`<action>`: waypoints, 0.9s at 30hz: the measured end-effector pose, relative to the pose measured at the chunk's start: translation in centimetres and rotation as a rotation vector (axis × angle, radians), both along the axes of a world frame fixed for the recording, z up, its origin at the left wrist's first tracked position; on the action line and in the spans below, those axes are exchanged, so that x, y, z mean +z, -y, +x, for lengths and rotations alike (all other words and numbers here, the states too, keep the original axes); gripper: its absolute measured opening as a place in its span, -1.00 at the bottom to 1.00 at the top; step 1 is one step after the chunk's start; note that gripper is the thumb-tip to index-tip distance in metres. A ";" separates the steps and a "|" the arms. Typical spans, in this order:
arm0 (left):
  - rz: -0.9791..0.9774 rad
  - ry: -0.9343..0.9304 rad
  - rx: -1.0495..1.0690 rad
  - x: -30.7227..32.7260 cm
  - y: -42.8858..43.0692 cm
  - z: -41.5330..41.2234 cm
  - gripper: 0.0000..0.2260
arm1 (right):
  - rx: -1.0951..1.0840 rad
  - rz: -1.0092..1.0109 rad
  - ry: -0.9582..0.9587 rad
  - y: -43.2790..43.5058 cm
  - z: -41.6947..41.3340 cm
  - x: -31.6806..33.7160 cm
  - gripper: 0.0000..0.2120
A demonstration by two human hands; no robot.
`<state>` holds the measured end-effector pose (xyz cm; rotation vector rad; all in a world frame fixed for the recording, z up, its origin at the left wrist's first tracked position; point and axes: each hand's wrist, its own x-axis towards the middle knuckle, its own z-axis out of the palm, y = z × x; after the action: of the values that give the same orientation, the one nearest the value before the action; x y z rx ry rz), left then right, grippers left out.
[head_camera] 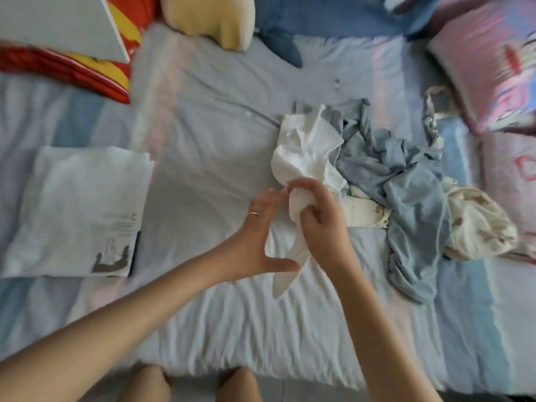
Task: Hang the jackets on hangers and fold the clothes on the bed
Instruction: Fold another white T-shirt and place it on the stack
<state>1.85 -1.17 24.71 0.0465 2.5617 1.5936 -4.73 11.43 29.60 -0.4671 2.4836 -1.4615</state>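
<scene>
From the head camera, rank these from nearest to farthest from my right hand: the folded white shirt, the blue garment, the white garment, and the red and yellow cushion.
1. white garment, gripped in the right hand.
2. blue garment, just to its right.
3. folded white shirt, well off to the left.
4. red and yellow cushion, far left corner.

Left forearm [130,309], lower left of frame: bare. Right forearm [377,314], lower centre-right: bare. Left hand [261,227]: thin gold-coloured ring [253,213] on one finger. Right hand [322,224]: bare. Two bare knees [150,381] at bottom edge.
</scene>
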 end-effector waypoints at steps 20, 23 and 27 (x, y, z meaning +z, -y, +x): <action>-0.303 -0.585 0.201 47.7 11.2 -0.1 -0.75 | -0.187 -0.152 -0.839 4.4 -0.4 41.0 -0.75; -0.365 -0.623 0.162 50.0 12.2 0.9 -0.75 | -0.169 -0.077 -0.917 4.9 0.4 42.7 -0.68; -0.363 -0.721 0.195 52.4 12.5 1.3 -0.81 | -0.229 0.002 -0.750 6.5 1.5 44.1 -0.50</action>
<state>3.17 -13.69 77.07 0.4169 3.4662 1.2965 -3.26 4.91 73.70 -0.8913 3.1968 -1.5715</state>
